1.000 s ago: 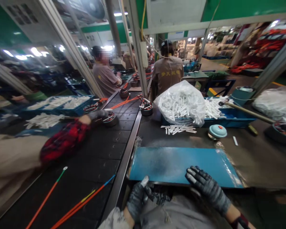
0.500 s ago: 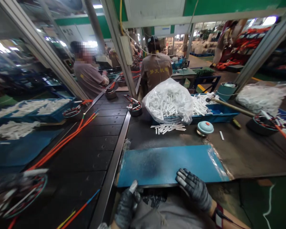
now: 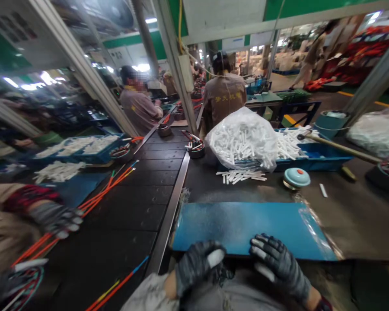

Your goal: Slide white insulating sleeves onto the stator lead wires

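My left hand point(image 3: 199, 263), in a dark grey glove with pale fingertips, is at the near edge of the blue mat point(image 3: 240, 226). Its fingers are loosely bent, the thumb is apart from the palm, and nothing shows in it. My right hand point(image 3: 278, 265), gloved the same way, has its fingers stretched out at the mat's front edge, thumb apart; it is open and holds nothing. Beyond the mat lie loose short white tubes point(image 3: 240, 176) and a light-blue round lidded pot point(image 3: 297, 178) with an orange knob.
A clear bag point(image 3: 243, 140) of white tubes sits on a blue tray point(image 3: 324, 157). Left runs a dark conveyor point(image 3: 132, 207) with orange cables point(image 3: 106, 192) and a wound stator point(image 3: 195, 147) beside its rail. A co-worker's gloved hand point(image 3: 56, 218) touches the cables. More people stand farther off.
My left hand has lifted and shifted right, turning inward over the mat's edge. My view has swung left. At far left, a co-worker's arm has come in over the orange cables.
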Available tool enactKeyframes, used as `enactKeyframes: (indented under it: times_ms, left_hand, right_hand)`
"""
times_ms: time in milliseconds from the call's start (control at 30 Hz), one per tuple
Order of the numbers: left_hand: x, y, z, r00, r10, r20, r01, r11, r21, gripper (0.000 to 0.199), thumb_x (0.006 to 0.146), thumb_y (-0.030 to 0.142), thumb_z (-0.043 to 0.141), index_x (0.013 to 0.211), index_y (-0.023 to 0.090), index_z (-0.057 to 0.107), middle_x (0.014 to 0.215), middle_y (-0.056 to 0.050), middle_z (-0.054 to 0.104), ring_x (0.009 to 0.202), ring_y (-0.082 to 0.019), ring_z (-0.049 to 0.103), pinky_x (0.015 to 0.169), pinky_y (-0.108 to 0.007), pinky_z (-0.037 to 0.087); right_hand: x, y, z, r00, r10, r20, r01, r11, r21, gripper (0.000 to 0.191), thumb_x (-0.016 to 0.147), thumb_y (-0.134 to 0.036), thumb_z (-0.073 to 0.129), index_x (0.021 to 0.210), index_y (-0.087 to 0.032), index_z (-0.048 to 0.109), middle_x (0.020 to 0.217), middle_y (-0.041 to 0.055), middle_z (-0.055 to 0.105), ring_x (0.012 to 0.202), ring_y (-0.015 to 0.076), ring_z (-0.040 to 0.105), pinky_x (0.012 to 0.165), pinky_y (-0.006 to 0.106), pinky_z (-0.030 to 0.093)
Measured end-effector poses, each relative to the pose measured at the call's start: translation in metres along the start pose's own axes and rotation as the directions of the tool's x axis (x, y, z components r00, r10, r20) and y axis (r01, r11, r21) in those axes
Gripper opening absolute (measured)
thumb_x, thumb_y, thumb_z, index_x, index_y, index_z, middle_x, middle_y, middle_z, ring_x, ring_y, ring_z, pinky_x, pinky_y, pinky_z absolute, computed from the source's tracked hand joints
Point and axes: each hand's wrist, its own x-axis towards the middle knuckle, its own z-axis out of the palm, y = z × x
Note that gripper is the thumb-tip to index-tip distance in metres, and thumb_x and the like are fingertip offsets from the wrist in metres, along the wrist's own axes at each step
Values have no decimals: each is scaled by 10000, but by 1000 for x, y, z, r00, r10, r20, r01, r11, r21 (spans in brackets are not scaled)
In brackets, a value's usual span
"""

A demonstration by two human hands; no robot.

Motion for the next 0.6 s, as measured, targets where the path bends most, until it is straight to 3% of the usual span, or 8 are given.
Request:
enactKeyframes:
  times_ms: [67,133,200,300,467,600]
  left_hand:
    - [25,15,-1,987,147,72,-151,987,62,392,937,489,467,1012,191,711,887,-27,708,839,-151,628,834,-247,466]
    - [55,25,2,970,213,121,-224,970,92,359,937,458,480,1008,194,712,876,-22,706,809,-136,623,820,-234,462]
    - [84,29,7,971,187,146,-200,977,77,341,909,464,527,969,187,716,785,-11,688,714,-121,604,777,-229,473]
    - [115,19,13,982,93,162,-76,991,-105,423,910,522,505,989,156,702,719,-9,653,580,-96,550,660,-228,482]
    - [127,-12,13,958,185,219,-118,951,-287,565,853,649,537,1076,156,700,788,-30,662,599,-93,564,628,-221,488]
    - [127,-18,7,941,259,220,-219,957,-190,517,906,611,485,1064,176,715,791,-33,688,647,-110,604,708,-229,514]
  right_hand:
    - [10,4,-5,999,42,-27,-42,999,-12,302,909,-232,571,1203,-209,635,1157,62,713,1129,207,638,938,366,539]
    - [18,9,-5,990,122,-68,-125,992,-36,279,933,-236,534,1189,-202,640,1149,75,711,1067,200,657,908,339,534]
    - [23,11,0,974,204,-96,-211,976,-61,276,959,-273,495,1178,-191,642,1146,92,707,1000,200,672,860,323,533]
    - [24,10,14,958,263,-111,-275,955,-112,278,972,-291,464,1147,-186,652,1110,94,717,929,201,681,823,317,522]
    - [27,13,27,993,97,-65,-109,966,-235,322,928,-240,507,1219,-217,644,1032,68,747,872,203,699,808,320,491]
    - [25,25,30,995,56,-80,-79,946,-314,555,901,-263,497,1454,-245,463,1001,61,758,813,214,709,839,333,477]
